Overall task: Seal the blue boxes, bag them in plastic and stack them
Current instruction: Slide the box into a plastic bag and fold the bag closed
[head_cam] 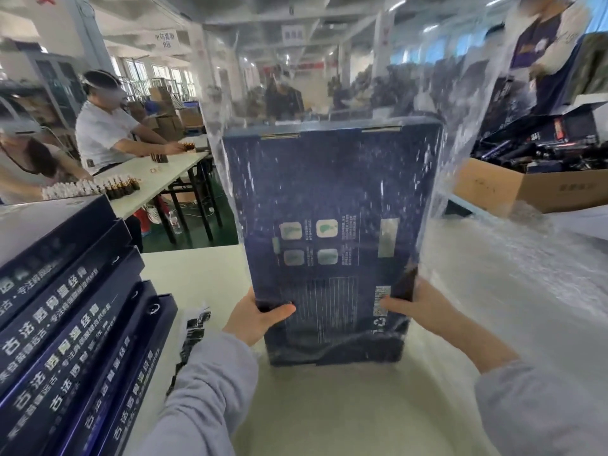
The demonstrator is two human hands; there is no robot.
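Observation:
A large dark blue box (332, 205) stands upright on the white table (197, 274), its printed back facing me. A clear plastic bag (467, 133) surrounds it and rises well above its top edge. My left hand (260, 319) grips the box's lower left edge, thumb across the face. My right hand (424, 311) grips the lower right edge, holding the bag's plastic against the box. A stack of several sealed blue boxes (69, 320) with white lettering lies at my left.
A pile of clear plastic bags (513, 291) covers the table at right. A black strip of wrapping (194, 330) lies beside the stack. An open cardboard carton (539, 185) sits far right. Two people work at another table (158, 179) with small bottles.

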